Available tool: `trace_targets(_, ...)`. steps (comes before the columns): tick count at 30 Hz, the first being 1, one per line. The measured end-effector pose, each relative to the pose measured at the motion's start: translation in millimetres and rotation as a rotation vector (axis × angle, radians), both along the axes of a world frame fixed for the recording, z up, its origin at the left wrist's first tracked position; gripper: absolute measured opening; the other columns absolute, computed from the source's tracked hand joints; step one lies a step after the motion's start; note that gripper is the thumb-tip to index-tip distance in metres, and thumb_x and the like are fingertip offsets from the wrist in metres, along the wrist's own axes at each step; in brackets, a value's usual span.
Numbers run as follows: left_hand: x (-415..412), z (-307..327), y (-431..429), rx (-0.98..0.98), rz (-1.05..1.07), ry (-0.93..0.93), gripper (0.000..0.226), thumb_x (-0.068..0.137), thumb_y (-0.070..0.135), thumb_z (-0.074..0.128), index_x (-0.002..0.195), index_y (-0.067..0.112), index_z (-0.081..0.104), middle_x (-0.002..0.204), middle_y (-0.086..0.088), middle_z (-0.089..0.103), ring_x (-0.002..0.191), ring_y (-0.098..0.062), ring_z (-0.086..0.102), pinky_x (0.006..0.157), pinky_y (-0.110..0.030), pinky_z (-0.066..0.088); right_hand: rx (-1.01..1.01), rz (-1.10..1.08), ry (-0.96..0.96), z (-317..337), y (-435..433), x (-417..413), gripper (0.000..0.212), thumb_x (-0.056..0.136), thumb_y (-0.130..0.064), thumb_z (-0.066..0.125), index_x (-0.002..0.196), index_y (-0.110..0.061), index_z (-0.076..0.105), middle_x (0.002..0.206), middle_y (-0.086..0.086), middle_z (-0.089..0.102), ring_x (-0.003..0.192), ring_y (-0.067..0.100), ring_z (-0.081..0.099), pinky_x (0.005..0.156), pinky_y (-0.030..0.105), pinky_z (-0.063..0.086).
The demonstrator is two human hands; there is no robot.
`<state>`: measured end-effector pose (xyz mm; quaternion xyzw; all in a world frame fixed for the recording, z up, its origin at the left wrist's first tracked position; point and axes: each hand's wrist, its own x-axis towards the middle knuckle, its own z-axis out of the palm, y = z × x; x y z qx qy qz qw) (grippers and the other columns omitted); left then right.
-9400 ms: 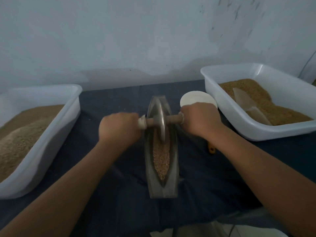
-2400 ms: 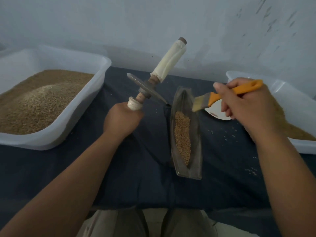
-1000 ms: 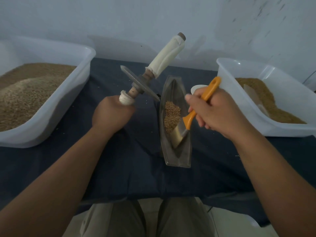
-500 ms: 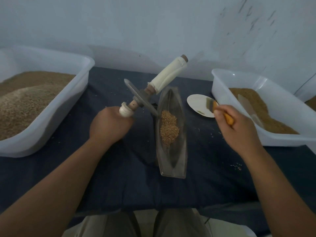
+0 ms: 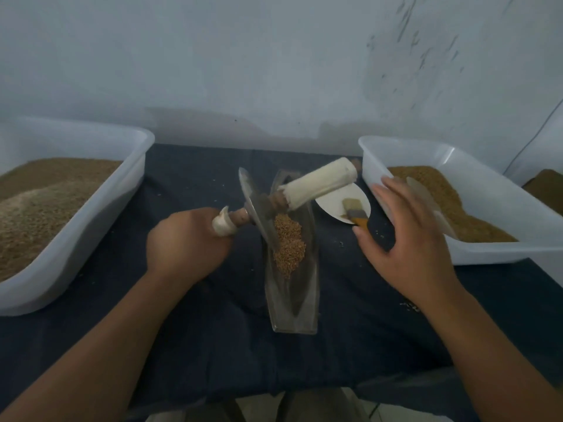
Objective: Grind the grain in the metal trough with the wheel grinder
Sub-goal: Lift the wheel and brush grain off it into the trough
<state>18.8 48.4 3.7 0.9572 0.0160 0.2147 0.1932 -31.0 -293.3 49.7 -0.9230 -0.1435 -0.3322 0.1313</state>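
A narrow metal trough (image 5: 292, 312) lies lengthwise on the dark cloth at the centre, with a small heap of grain (image 5: 288, 245) in its middle. My left hand (image 5: 185, 242) grips the near handle of the wheel grinder (image 5: 259, 208). The grinder is tilted, with its disc edge down at the grain and its cloth-wrapped far handle (image 5: 320, 185) up to the right. My right hand (image 5: 408, 236) hovers with spread fingers right of the trough and holds nothing. An orange-handled brush (image 5: 355, 211) lies on a small white dish (image 5: 335, 201) just beyond it.
A white tub of grain (image 5: 91, 214) stands at the left. Another white tub (image 5: 487, 251) with grain and a clear scoop (image 5: 426, 202) stands at the right. Loose grains dot the dark cloth (image 5: 213, 345). A pale wall runs behind.
My right hand has let go of the brush, which now lies on the dish, and it has opened. My left hand has lowered the grinder so the wheel meets the grain.
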Motion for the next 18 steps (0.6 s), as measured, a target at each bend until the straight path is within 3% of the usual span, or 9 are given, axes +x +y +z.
trace_targets(2,-3,2,-6,0.126,-0.041,-0.052,0.041,0.09,0.056,0.051,0.06,0.028,0.048,0.053,0.012,0.05,0.047,-0.013,0.049,0.05,-0.022,0.034,-0.106,0.098,-0.119,17,20,-5,0.08,0.097,-0.046,0.065,0.164,-0.017,0.034,0.17,0.003,0.031,0.162,0.02,0.018,0.131,0.037,0.017)
trace_targets(4,-8,2,-12,0.221,-0.101,-0.051,0.039,0.089,0.054,0.055,0.06,0.029,0.046,0.053,0.013,0.049,0.047,-0.012,0.048,0.049,-0.023,0.034,-0.298,0.085,-0.023,28,38,-7,0.094,0.091,-0.048,0.068,0.168,-0.017,0.023,0.171,0.005,0.031,0.164,0.025,0.011,0.133,0.043,0.007)
trace_targets(6,-12,3,-16,0.287,-0.158,-0.03,0.037,0.086,0.051,0.061,0.061,0.03,0.044,0.054,0.013,0.048,0.047,-0.008,0.045,0.048,-0.022,0.031,-0.455,0.0,0.152,27,48,-6,0.094,0.089,-0.045,0.073,0.167,-0.02,0.026,0.16,0.005,0.049,0.157,0.029,0.03,0.13,0.046,0.021)
trace_targets(8,-14,5,-20,0.352,-0.186,-0.028,0.037,0.084,0.05,0.063,0.061,0.03,0.042,0.054,0.013,0.047,0.047,-0.006,0.043,0.048,-0.023,0.027,-0.489,-0.082,0.296,20,47,-3,0.082,0.089,-0.043,0.075,0.16,-0.027,0.039,0.132,0.001,0.067,0.12,0.028,0.063,0.095,0.043,0.056)
trace_targets(9,-14,7,-22,0.39,-0.192,-0.035,0.038,0.084,0.05,0.063,0.061,0.03,0.041,0.054,0.012,0.046,0.047,-0.007,0.043,0.048,-0.023,0.027,-0.473,-0.081,0.299,14,45,-4,0.07,0.086,-0.042,0.077,0.15,-0.028,0.052,0.115,-0.001,0.071,0.097,0.027,0.069,0.07,0.039,0.056)
trace_targets(11,-14,12,-25,0.471,-0.199,-0.035,0.036,0.083,0.049,0.061,0.062,0.03,0.039,0.056,0.011,0.045,0.048,-0.011,0.043,0.048,-0.024,0.025,-0.454,-0.068,0.226,0,41,-3,0.034,0.074,-0.039,0.086,0.1,-0.025,0.068,0.082,-0.002,0.067,0.063,0.023,0.063,0.047,0.029,0.039)
trace_targets(12,-12,15,-26,0.508,-0.201,-0.032,0.033,0.083,0.048,0.06,0.063,0.03,0.04,0.056,0.011,0.045,0.048,-0.011,0.042,0.048,-0.024,0.024,-0.432,-0.079,0.224,-5,40,1,0.032,0.07,-0.039,0.087,0.081,-0.026,0.059,0.07,-0.004,0.06,0.053,0.021,0.056,0.045,0.025,0.029)
trace_targets(14,-7,22,-31,0.568,-0.198,-0.029,0.027,0.083,0.046,0.056,0.066,0.03,0.044,0.057,0.01,0.047,0.048,-0.01,0.041,0.047,-0.024,0.022,-0.401,-0.117,0.28,-15,36,14,0.037,0.077,-0.046,0.078,0.075,-0.032,0.044,0.063,-0.01,0.045,0.052,0.018,0.043,0.047,0.025,0.018)
trace_targets(18,13,32,-42,0.642,-0.189,-0.023,0.027,0.085,0.044,0.057,0.066,0.03,0.044,0.058,0.01,0.047,0.047,-0.01,0.04,0.046,-0.025,0.022,-0.325,-0.201,0.364,-36,29,50,0.026,0.09,-0.052,0.064,0.08,-0.036,0.045,0.078,-0.006,0.056,0.069,0.019,0.051,0.055,0.032,0.038)
